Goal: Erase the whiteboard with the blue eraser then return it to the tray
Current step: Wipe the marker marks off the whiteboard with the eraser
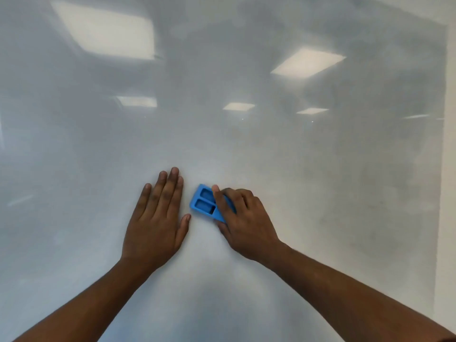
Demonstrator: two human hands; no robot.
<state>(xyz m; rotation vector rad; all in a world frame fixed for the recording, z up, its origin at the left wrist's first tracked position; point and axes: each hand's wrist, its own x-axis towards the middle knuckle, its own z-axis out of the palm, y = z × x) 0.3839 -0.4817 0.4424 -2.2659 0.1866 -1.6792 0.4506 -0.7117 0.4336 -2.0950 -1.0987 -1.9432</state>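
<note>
The whiteboard [222, 95] fills nearly the whole view, glossy and grey-white, with faint smudges on its right side and no clear writing. My right hand [244, 223] grips the blue eraser [206, 202] and presses it against the board, just below centre. The eraser's back shows two rectangular recesses; my fingers cover its right part. My left hand [158, 218] lies flat on the board just left of the eraser, fingers together and pointing up, thumb close to the eraser's lower corner. The tray is out of view.
Ceiling lights reflect in the board's surface. The board's right edge [441, 169] runs down the far right, with a pale wall strip [450, 193] beyond it.
</note>
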